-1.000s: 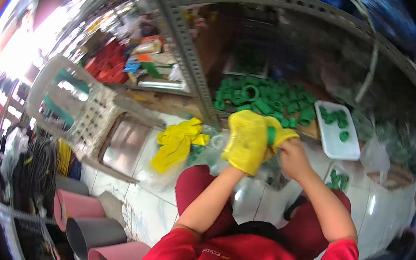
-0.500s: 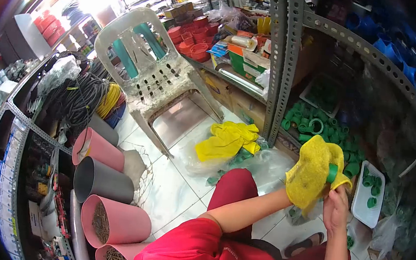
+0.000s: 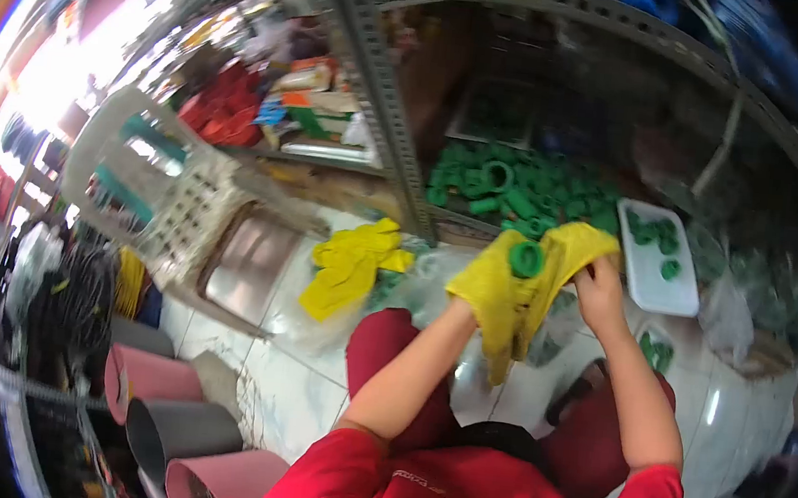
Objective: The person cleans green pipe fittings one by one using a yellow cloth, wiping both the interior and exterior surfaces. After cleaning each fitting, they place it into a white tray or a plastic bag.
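A yellow cloth (image 3: 559,263), stained in places, drapes over my left hand (image 3: 466,314), hiding its fingers. Within the cloth, a short green pipe fitting (image 3: 525,258) is gripped by that covered hand, its round open end facing me. My right hand (image 3: 599,287) is closed on the right edge of the cloth and pulls it out sideways. On the floor to the left, more yellow cloth (image 3: 355,262) lies on clear plastic. A white tray (image 3: 666,289) with several green fittings rests right of my right hand.
A heap of green fittings (image 3: 518,188) fills the low shelf ahead, behind a perforated metal post (image 3: 375,86). At left stands a dirty plastic chair (image 3: 199,203). Pink and grey bins (image 3: 179,434) line the lower left. Clear plastic bags (image 3: 728,311) lie at right.
The view has swung right. My right hand has gone from beside the fitting to the cloth's edge, spreading it outward. The fitting's open end now faces me.
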`<state>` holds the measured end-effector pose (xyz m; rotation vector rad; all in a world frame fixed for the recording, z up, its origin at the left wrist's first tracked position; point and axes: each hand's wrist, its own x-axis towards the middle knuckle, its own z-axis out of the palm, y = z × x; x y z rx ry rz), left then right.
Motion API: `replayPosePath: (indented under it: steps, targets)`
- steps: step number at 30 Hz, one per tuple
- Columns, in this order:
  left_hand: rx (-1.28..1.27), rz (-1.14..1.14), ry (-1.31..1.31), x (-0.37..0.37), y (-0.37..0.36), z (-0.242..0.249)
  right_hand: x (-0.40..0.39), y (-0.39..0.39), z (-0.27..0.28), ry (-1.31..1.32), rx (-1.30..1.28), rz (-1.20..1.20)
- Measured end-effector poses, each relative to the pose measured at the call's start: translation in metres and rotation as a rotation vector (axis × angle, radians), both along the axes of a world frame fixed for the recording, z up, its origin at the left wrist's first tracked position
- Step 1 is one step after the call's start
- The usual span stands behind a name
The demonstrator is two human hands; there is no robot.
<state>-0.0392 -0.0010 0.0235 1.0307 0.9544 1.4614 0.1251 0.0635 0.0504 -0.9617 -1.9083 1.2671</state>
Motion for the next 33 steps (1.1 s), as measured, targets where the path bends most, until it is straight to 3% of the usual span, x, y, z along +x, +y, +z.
replayPosePath:
  steps: [1,3,5,7,9,11,12,13,14,15,16,17,21,22,24,26,27,29,30,32,33]
  targets:
    - [-0.179,-0.162,-0.631,0.003,-0.001,0.004,0.003,0.005,0.001,0.114,-0.101,0.020]
    - [-0.159,-0.160,-0.648,0.000,-0.001,-0.018,0.001,0.004,-0.004,0.355,-0.094,0.052]
    - [-0.131,-0.134,-0.667,-0.002,-0.001,-0.027,-0.004,-0.006,0.005,0.391,-0.159,0.078]
    - [-0.251,-0.155,-0.631,0.003,-0.007,-0.010,0.001,0.001,0.011,0.018,0.313,0.189]
    - [-0.262,-0.077,-0.489,0.008,-0.007,-0.017,0.001,-0.002,0.022,-0.193,0.403,0.234]
    - [0.195,0.181,0.507,0.009,-0.004,-0.031,0.000,-0.002,0.010,-0.275,0.527,0.248]
    - [0.190,0.173,0.504,0.011,-0.005,-0.026,0.001,-0.004,0.004,-0.361,0.652,0.271]
    - [0.018,0.078,0.667,0.011,-0.004,-0.021,0.002,-0.004,0.002,-0.364,0.645,0.266]
    - [-0.152,-0.017,0.829,0.013,-0.003,-0.011,0.002,-0.003,0.002,-0.349,0.517,0.265]
    - [-0.152,-0.022,0.831,0.014,-0.003,-0.014,0.001,-0.002,0.001,-0.331,0.390,0.263]
    - [0.014,0.162,0.959,0.016,-0.003,-0.019,-0.001,-0.001,0.001,-0.330,0.388,0.260]
    - [0.182,0.352,1.075,0.017,-0.004,-0.022,-0.002,0.000,0.000,-0.225,0.190,0.243]
    - [0.202,0.292,1.198,0.023,-0.009,0.022,-0.003,0.000,-0.005,-0.081,-0.333,0.224]
    - [0.312,0.411,1.188,0.023,-0.007,0.025,-0.004,0.000,-0.004,-0.079,-0.331,0.224]
    - [0.418,0.524,1.175,0.023,-0.008,0.021,-0.006,-0.002,-0.002,0.444,-0.418,0.041]
    - [0.307,0.494,0.597,0.022,-0.006,-0.003,0.001,-0.003,0.005,0.458,-0.419,0.055]
    - [0.313,0.494,0.596,0.022,-0.002,-0.011,0.004,-0.003,0.008,0.468,-0.418,0.073]
    - [0.230,0.459,0.293,0.021,0.003,-0.019,0.004,-0.006,0.001,0.442,-0.358,0.121]
    - [0.231,0.457,0.292,0.021,0.000,-0.021,0.004,-0.007,-0.004,0.398,-0.302,0.202]
    - [0.204,0.430,0.832,0.023,-0.008,-0.021,0.005,-0.007,-0.005,0.216,-0.228,0.291]
    - [0.205,0.430,0.830,0.024,-0.008,-0.020,0.003,-0.009,-0.002,0.214,-0.227,0.290]
